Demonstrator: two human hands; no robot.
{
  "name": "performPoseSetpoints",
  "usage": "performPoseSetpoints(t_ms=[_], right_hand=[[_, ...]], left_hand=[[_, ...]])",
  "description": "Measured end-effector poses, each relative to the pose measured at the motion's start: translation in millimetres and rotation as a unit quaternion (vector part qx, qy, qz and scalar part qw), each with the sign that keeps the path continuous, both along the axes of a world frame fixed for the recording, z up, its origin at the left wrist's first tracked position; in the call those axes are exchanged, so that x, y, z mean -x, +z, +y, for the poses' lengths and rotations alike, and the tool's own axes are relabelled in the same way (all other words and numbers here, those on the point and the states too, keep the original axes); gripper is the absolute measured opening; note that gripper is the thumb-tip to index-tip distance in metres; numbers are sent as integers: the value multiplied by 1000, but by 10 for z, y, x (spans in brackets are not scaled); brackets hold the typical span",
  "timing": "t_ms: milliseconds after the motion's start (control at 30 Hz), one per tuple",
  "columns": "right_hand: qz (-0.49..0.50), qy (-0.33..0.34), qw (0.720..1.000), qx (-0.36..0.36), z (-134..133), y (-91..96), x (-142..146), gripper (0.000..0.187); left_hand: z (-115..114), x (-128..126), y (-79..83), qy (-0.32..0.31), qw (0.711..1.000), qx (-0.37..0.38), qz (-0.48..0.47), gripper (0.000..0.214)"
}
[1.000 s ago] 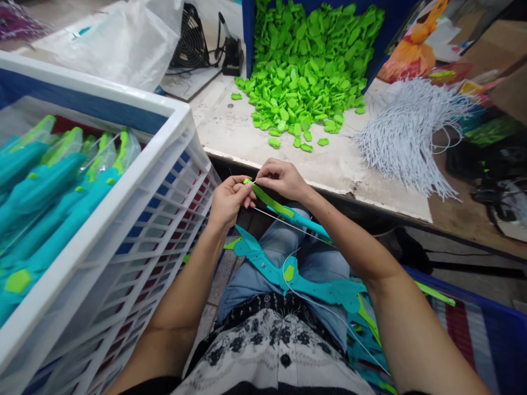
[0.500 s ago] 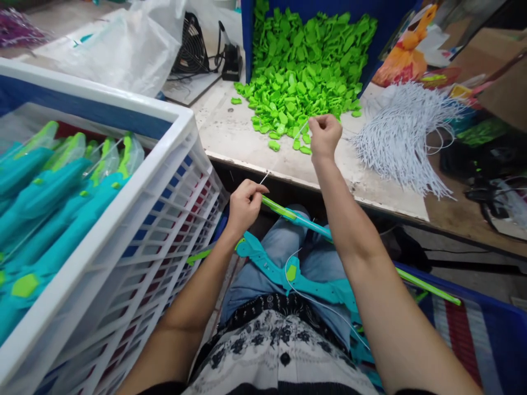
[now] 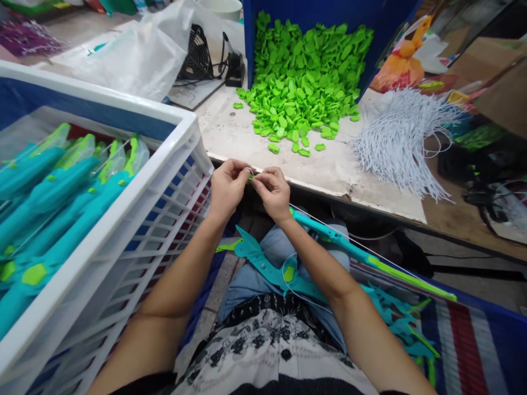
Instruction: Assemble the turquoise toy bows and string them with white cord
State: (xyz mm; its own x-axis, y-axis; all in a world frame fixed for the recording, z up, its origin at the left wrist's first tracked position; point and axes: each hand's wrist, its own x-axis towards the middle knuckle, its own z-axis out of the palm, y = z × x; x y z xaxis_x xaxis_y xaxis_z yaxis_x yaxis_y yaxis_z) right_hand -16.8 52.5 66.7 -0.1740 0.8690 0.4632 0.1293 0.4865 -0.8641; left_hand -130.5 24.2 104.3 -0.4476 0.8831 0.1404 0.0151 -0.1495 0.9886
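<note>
My left hand point(image 3: 228, 187) and my right hand point(image 3: 274, 193) meet fingertip to fingertip at the table's front edge, both in a pinch. A small loop of white string point(image 3: 251, 169) shows between them, by the green tip of a teal toy bow point(image 3: 346, 241). My left fingers close around that tip, mostly hidden by them; my right fingers pinch the string. The bow slants down to the right under my right wrist, its string stretched alongside to the far green end. A second teal toy bow point(image 3: 263, 264) lies across my lap with a loose white string.
Small green plastic pieces point(image 3: 304, 82) spill from a blue bin point(image 3: 391, 27) onto the table point(image 3: 222, 131). White strings point(image 3: 403, 142) lie bundled at right. A white crate point(image 3: 185, 131) at left holds teal bows. More teal parts point(image 3: 395, 318) lie at lower right.
My right hand has come down and left from above the table to meet my left hand, which has risen slightly. The bow's string now runs taut alongside it.
</note>
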Motion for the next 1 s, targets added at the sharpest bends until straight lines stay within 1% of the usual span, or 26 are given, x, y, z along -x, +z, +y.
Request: performPoseSetpoints(t_ms=[100, 133, 267, 367, 433, 500, 567, 600, 633, 767, 833, 933, 1000], right_hand=[[39, -18, 999, 23, 0, 21, 54, 16], [45, -22, 998, 28, -4, 23, 68, 16], [37, -21, 999, 23, -1, 27, 97, 17], [13, -8, 1000, -5, 6, 36, 96, 20], [-5, 20, 999, -27, 5, 44, 87, 24], [-14, 42, 998, -44, 3, 52, 72, 27], [-11, 40, 997, -61, 7, 60, 53, 26], [-10, 33, 997, -71, 14, 65, 41, 24], [-10, 27, 996, -81, 24, 69, 27, 22], [-18, 33, 993, -111, 83, 82, -25, 16], [-22, 41, 992, -121, 97, 85, -41, 16], [-33, 33, 990, -130, 80, 90, -47, 17], [-39, 16, 992, -120, 57, 96, -47, 16]], left_hand=[[-9, -46, 22, -25, 992, 23, -118, 11], [-11, -54, 26, -37, 988, 32, -145, 14], [-39, -16, 34, -79, 979, 61, -177, 20], [-59, 39, 28, -107, 975, 81, -176, 23], [-60, 49, 22, -114, 975, 89, -169, 22], [-50, 31, 23, -90, 977, 91, -169, 20], [-34, 6, 36, -58, 979, 93, -173, 18], [-27, -1, 47, -53, 978, 96, -177, 16], [-22, -1, 59, -60, 976, 100, -182, 15], [-30, 55, 95, -134, 964, 111, -199, 16], [-45, 79, 94, -148, 967, 106, -180, 18], [-59, 66, 73, -138, 981, 81, -109, 16], [-55, 32, 48, -125, 988, 67, -56, 14]])
